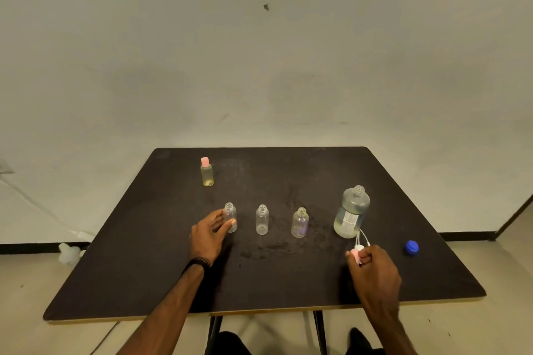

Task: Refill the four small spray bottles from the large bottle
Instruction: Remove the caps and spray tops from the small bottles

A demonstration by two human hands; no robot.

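Observation:
Three small clear bottles stand uncapped in a row on the black table [288, 282]: left [230, 212], middle [262, 219], right [300, 222]. A fourth small bottle [206, 173] with a pink cap stands further back, holding yellowish liquid. The large bottle [351, 212], uncapped and partly full, stands at the right. My left hand [210, 235] has its fingers round the left bottle, thumb on its front. My right hand [372, 266] grips pink and white spray tops [357, 251] whose thin tubes point toward the large bottle.
A blue cap [411, 247] lies on the table near its right edge. A white object [68, 252] sits on the floor to the left, with a cable running past it. A pale wall stands behind the table.

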